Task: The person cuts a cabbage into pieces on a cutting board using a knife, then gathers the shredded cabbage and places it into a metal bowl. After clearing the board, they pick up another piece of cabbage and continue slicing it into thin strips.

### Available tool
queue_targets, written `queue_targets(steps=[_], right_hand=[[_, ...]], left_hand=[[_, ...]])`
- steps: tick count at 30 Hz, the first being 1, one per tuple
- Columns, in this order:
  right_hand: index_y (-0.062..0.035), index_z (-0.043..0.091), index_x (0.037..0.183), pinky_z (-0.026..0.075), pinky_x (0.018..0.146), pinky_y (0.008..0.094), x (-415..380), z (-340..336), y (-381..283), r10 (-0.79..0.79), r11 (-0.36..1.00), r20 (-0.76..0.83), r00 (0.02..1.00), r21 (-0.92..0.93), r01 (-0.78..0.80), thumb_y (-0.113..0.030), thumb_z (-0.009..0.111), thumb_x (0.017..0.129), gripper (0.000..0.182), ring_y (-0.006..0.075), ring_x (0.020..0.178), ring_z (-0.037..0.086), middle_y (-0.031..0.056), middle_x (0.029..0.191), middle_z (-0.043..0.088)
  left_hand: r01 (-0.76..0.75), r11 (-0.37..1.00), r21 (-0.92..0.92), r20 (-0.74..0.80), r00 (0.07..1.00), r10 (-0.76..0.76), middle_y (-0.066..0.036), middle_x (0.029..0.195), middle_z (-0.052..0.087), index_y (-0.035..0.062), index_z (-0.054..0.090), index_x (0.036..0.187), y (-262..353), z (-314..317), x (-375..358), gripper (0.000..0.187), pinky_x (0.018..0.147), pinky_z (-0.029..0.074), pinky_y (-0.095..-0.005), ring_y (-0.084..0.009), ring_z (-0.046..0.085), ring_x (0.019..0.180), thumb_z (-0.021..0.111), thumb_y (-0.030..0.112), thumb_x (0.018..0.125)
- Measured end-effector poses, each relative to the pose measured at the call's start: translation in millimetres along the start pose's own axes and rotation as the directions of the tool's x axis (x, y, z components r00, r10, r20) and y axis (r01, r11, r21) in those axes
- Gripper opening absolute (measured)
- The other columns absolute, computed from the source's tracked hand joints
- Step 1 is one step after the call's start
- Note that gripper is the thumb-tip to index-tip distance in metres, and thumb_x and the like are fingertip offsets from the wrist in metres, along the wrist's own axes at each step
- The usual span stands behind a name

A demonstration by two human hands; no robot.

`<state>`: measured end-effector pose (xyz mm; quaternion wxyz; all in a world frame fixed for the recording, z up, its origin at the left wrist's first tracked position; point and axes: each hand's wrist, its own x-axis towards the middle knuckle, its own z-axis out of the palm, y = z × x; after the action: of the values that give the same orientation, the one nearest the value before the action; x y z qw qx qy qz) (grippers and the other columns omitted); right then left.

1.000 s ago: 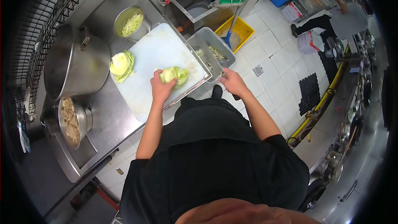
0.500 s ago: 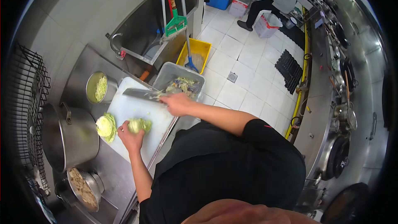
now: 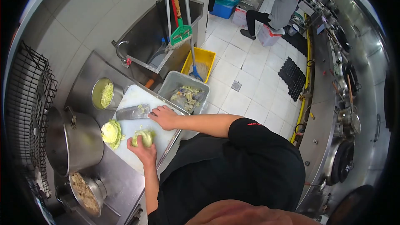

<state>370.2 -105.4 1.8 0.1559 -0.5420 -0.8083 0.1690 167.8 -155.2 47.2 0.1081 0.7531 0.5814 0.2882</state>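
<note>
My right hand (image 3: 163, 117) is closed round the handle of a cleaver (image 3: 127, 113), whose broad blade lies over the white cutting board (image 3: 128, 152) with shreds stuck to it. Below it in the picture, my left hand (image 3: 144, 153) grips a pale green cabbage piece (image 3: 144, 136) against the board, thumb and fingers on either side. Another cut cabbage piece (image 3: 111, 134) sits at the board's far edge, apart from both hands. Beyond the blade's tip stands a metal pot (image 3: 118, 96) with shredded cabbage (image 3: 107, 94) inside.
A tall stockpot (image 3: 85, 148) and a metal bowl of brownish food (image 3: 85, 193) stand on the steel counter. A grey bin (image 3: 166, 84) of scraps is beside the board, near a yellow bucket (image 3: 211, 60) and a sink (image 3: 141, 31). Another person (image 3: 283, 8) sits farther back.
The cleaver has moved away from the bin side and down over the board, towards the cabbage. My left hand still holds its piece. The view has shifted slightly; the other person sits more upright.
</note>
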Motion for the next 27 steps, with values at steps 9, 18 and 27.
queue_targets(steps=[9,18,27], right_hand=[[-0.0093,0.049,0.136,0.037,0.097,0.0391,-2.6,-12.6,-1.7,0.017,1.0,0.058,0.998,-0.015,-0.016,-0.01,0.058,0.076,0.06,0.0268,0.116,0.047,0.0102,0.125,0.052],[-0.0101,0.05,0.134,0.035,0.099,0.0389,-3.4,-17.5,-10.1,0.034,0.998,0.085,0.996,0.059,-0.039,-0.009,0.059,0.074,0.06,0.0255,0.121,0.045,0.0098,0.127,0.051],[-0.0064,0.063,0.115,0.039,0.096,0.0433,5.5,-14.4,-67.4,-0.246,0.866,-0.308,0.919,0.357,0.351,-0.029,0.067,0.08,0.041,0.0303,0.106,0.056,0.0123,0.113,0.059]], left_hand=[[-0.239,0.962,0.129,0.143,0.965,0.221,-0.024,0.125,0.041,0.0091,0.057,0.119,-3.7,25.0,-20.6,0.063,0.103,0.03,-0.0518,-0.0432,0.036,0.123,0.077,0.001,0.06],[-0.016,0.999,0.038,-0.015,1.0,0.017,-0.018,0.12,0.048,0.0047,0.054,0.12,-0.9,33.2,-16.7,0.067,0.096,0.033,-0.0498,-0.0377,0.044,0.114,0.084,0.012,0.061],[0.0,0.996,0.095,0.078,0.997,-0.007,-0.016,0.102,0.057,0.0039,0.057,0.107,-12.0,40.2,-9.3,0.044,0.086,0.039,-0.0485,-0.0378,0.052,0.102,0.076,0.023,0.072]])
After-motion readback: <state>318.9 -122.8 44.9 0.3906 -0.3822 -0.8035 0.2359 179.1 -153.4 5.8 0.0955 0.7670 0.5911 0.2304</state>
